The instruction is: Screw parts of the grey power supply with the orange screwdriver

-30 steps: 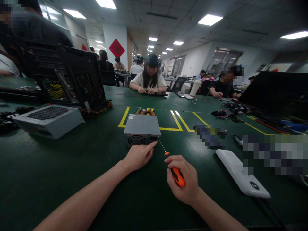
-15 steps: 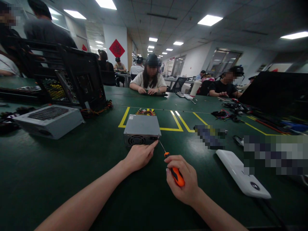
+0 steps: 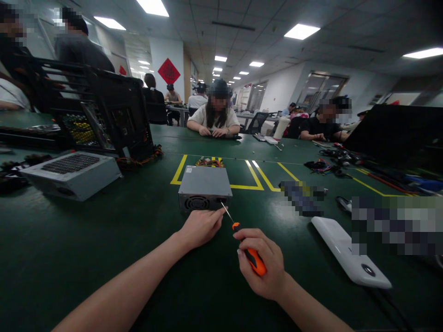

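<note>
A grey computer power supply (image 3: 205, 180) lies on the green table, its fan grille and socket side facing me. My left hand (image 3: 202, 227) is at its lower front edge, index finger stretched out by the right corner; the thumb is mostly hidden, and nothing shows in the fingers. In my right hand (image 3: 262, 258) is a screwdriver (image 3: 256, 262) with an orange and black handle. Its thin shaft slants up and left, and the tip appears in front of the socket area. Whether the tip touches the casing I cannot tell.
Another power supply (image 3: 74, 177) lies to the left, before an upright black computer case (image 3: 121, 110). On the right are a white power bank-like device (image 3: 351, 253) and cable bundles (image 3: 323, 165). Yellow tape (image 3: 247, 187) marks the table. A person (image 3: 212, 115) sits opposite.
The screwdriver tip has shifted left, from the power supply's lower right corner to the socket area. My left index finger has dropped slightly. The power supply stays in place.
</note>
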A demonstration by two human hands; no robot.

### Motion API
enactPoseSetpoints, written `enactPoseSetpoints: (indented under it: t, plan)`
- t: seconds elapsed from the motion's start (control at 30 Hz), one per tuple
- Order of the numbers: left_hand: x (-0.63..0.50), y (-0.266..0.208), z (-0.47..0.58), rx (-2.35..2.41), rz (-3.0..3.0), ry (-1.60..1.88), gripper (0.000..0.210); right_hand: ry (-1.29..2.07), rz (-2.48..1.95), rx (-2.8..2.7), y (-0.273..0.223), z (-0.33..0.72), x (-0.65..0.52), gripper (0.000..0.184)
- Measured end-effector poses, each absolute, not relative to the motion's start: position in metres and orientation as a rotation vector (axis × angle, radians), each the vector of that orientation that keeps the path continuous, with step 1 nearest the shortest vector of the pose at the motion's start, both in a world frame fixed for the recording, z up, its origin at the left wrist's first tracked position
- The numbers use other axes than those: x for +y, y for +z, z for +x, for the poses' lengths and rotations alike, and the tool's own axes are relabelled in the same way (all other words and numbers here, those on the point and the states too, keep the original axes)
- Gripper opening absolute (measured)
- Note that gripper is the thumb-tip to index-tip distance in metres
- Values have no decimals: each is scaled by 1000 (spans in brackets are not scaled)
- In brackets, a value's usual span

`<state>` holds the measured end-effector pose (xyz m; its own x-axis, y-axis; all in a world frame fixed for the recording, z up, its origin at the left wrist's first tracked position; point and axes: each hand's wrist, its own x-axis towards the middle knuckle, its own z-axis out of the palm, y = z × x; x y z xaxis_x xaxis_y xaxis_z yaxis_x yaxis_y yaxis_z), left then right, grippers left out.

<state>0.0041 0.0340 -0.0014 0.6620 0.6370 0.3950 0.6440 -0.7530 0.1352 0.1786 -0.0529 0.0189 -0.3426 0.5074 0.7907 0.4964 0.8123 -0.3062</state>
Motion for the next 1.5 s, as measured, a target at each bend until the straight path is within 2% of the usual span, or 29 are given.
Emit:
enactPoseSetpoints:
  t: [0.27,0.5,0.7,0.9,1.1,1.27,1.4,1.5]
  plan:
    - [34,-5,4,-1126,-2910,-649,24,50,-745,-2070,18,171,-49,23]
    - [33,-3,4,-1161,-2953,-622,23,52,-773,-2073,16,169,-46,22]
    - [34,-3,4,-1156,-2979,-641,25,-24,-782,-2129,21,167,-47,13]
    - [33,-2,4,-1157,-2998,-628,26,-37,-832,-2069,14,167,-48,24]
    - [35,-4,4,-1164,-3010,-646,26,-91,-861,-2119,12,167,-49,18]
    - [35,-4,4,-1161,-3012,-620,27,31,-809,-2165,17,166,-48,26]
    - [34,-3,4,-1151,-3016,-626,27,-33,-819,-2169,19,165,-49,10]
    - [34,-3,4,-1148,-3005,-659,26,-52,-830,-2173,20,166,-50,10]
